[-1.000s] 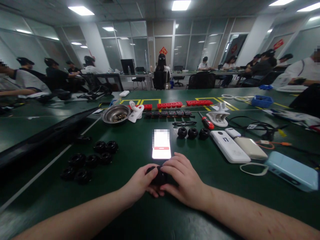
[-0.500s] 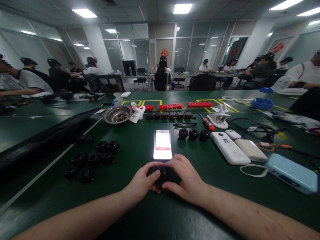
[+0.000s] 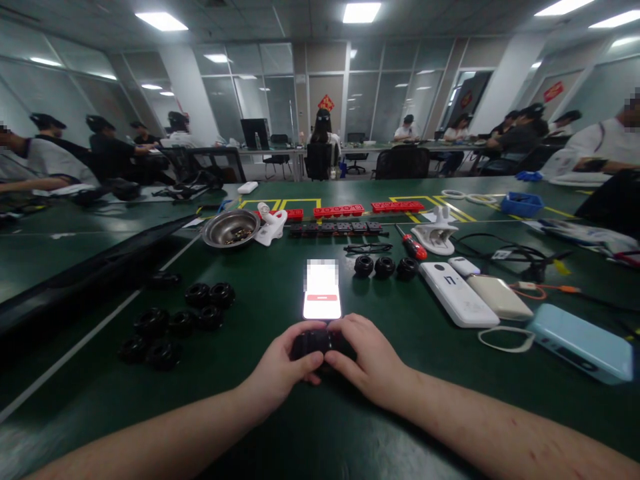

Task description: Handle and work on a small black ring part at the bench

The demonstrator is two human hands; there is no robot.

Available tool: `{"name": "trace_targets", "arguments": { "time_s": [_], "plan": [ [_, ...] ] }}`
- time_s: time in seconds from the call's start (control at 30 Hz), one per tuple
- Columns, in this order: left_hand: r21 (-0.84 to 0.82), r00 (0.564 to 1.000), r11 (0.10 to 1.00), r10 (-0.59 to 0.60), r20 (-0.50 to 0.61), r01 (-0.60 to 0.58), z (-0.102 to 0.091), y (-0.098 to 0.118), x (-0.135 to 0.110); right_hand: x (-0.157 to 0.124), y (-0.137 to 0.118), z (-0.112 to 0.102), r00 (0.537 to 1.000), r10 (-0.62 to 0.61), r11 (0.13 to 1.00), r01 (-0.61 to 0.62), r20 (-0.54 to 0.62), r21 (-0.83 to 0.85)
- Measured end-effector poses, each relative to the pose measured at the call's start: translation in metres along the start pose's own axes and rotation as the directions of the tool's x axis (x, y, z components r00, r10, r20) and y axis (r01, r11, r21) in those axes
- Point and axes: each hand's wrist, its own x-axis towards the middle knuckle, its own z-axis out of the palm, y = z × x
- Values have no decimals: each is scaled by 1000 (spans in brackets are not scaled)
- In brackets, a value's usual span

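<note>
My left hand (image 3: 283, 360) is closed around a glossy black ringed part (image 3: 311, 343), thumb on its near side. From the other side my right hand (image 3: 367, 357) grips the same dark part, its thumb tip close to my left thumb; fingers cover much of it, so I cannot tell if it is one piece or two. Just beyond my hands lies a phone (image 3: 322, 303) with a bright screen. Several similar black ringed parts (image 3: 153, 321) are grouped on the left, and three more black ringed parts (image 3: 385, 267) stand in a row right of the phone.
Farther back are a metal bowl (image 3: 213, 233) with small brass-coloured pieces, red trays (image 3: 338, 211), a black strip (image 3: 335, 229) and a red-black screwdriver (image 3: 414, 247). White power bank (image 3: 457, 293), light-blue device (image 3: 583, 343) and cables (image 3: 493, 243) lie right. People (image 3: 323, 130) sit beyond.
My right thumb has moved up and in towards my left thumb, and my right fingers wrap closer round the black part. The view has shifted slightly.
</note>
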Motion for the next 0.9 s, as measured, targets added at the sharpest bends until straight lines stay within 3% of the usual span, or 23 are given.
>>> {"name": "trace_targets", "arguments": {
  "time_s": [0.17, 0.23, 0.4, 0.5, 0.6, 0.77, 0.9],
  "plan": [
    [-4, 992, 994, -112, 60, 112, -2, -3, 2, -2, 0, 4, 964, -252, 964, 243, -81, -107],
    [-3, 993, 994, -109, 53, 110, -2, -2, 1, -4, -2, 5, 950, -293, 951, 278, -108, -139],
    [-12, 1000, 1000, 3, 14, -3, -1, -1, -3, -5, -7, 0, 990, -104, 994, 103, -96, -22],
    [18, 999, 999, 44, 9, -44, -1, -2, -2, -3, -5, 0, 1000, -3, 1000, 3, -31, -14],
    [16, 999, 1000, 0, 45, 0, -3, -5, 1, -2, -2, 1, 998, -60, 998, 60, 5, -30],
    [-17, 994, 995, -97, 43, 98, -5, -4, 4, -2, -3, 1, 962, -262, 958, 250, -77, -139],
    [-37, 998, 998, -54, 31, 55, -1, 0, 2, -2, -6, -2, 977, -193, 979, 187, -89, -77]
  ]
}}
